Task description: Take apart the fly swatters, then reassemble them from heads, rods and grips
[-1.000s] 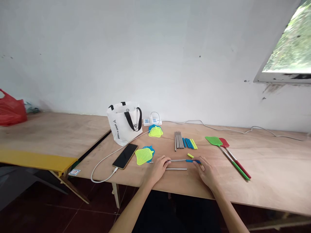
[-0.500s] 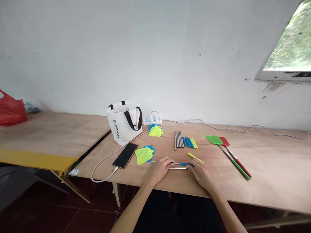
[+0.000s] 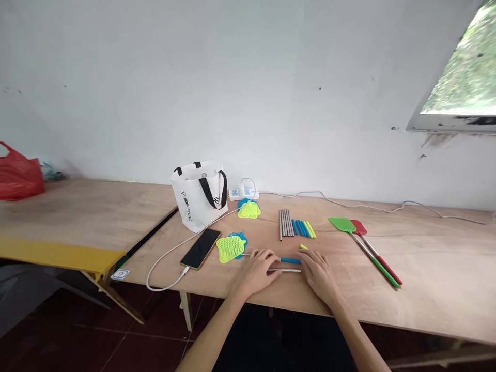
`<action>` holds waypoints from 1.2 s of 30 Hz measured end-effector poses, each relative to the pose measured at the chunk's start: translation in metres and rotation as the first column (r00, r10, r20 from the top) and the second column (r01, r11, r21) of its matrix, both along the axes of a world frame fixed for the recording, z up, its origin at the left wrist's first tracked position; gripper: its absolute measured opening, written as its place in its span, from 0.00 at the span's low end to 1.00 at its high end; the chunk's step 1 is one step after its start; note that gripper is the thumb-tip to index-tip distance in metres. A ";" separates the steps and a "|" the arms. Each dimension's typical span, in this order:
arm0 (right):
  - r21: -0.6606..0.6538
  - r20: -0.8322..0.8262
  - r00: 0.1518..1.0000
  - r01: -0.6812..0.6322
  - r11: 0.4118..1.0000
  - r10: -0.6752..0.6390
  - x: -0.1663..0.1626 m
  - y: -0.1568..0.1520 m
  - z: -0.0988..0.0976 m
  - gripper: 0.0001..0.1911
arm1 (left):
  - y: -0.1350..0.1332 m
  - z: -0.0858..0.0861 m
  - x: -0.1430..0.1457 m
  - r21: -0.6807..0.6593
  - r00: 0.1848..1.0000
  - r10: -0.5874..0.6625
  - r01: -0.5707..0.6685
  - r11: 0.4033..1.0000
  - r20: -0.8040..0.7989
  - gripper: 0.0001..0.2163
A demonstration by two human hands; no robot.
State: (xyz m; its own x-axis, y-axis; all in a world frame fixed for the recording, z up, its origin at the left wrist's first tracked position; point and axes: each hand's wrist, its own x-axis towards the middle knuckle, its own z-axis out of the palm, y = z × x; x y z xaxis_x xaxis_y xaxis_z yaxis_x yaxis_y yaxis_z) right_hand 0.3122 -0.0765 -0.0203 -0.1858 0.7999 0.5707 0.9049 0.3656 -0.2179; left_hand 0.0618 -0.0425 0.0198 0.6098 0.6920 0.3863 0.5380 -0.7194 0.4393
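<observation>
My left hand (image 3: 259, 272) is closed over a thin metal rod (image 3: 246, 254), whose left end pokes out past the fingers. My right hand (image 3: 318, 271) has its fingers around the right end of a blue handle sleeve (image 3: 290, 260), which lies in line with the rod between both hands. Just in front of the sleeve lies a loose metal tube (image 3: 290, 270), its left part by my left thumb. Beyond my right fingers the tip of a yellow handle sleeve (image 3: 304, 247) shows; the hand hides the rest.
Behind are metal tubes (image 3: 285, 223), blue sleeves (image 3: 300, 228) and yellow sleeves (image 3: 310, 229). Mesh swatter heads (image 3: 230, 249) lie left, by a phone (image 3: 200, 249) on a cable. A white bag (image 3: 197, 196) and power strip (image 3: 244, 193) stand back. Green (image 3: 372, 256) and red (image 3: 382, 258) flyswatters lie right.
The blue sleeve has shifted left toward my left hand, and more of it shows. My right hand has moved slightly away from me, covering most of the near yellow sleeve.
</observation>
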 end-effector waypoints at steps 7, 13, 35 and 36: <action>0.054 0.013 0.936 0.350 0.935 -0.352 0.023 0.004 -0.016 0.18 | 0.002 -0.004 0.000 -0.007 0.997 0.077 -0.077 0.997 0.015 0.10; -0.006 -0.072 0.960 0.271 0.963 -0.270 0.021 0.004 -0.012 0.13 | 0.007 -0.008 0.001 -0.055 0.996 0.074 -0.071 0.996 0.049 0.08; -0.022 -0.212 0.977 -0.040 0.999 0.035 0.015 0.002 -0.002 0.26 | 0.009 -0.008 0.002 -0.159 0.988 0.042 -0.019 0.987 0.146 0.09; -0.019 -0.207 0.978 -0.032 0.999 0.027 0.016 0.003 -0.002 0.26 | 0.008 -0.008 0.002 -0.157 0.989 0.043 -0.020 0.987 0.143 0.09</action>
State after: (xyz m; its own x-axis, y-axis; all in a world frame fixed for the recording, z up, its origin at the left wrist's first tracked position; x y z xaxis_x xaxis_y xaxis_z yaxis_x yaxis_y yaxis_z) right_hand 0.3277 -0.0740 -0.0223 -0.0889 0.8084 0.5819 0.8283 0.3845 -0.4077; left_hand 0.0640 -0.0341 0.0116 0.5320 0.7682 0.3563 0.4815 -0.6205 0.6189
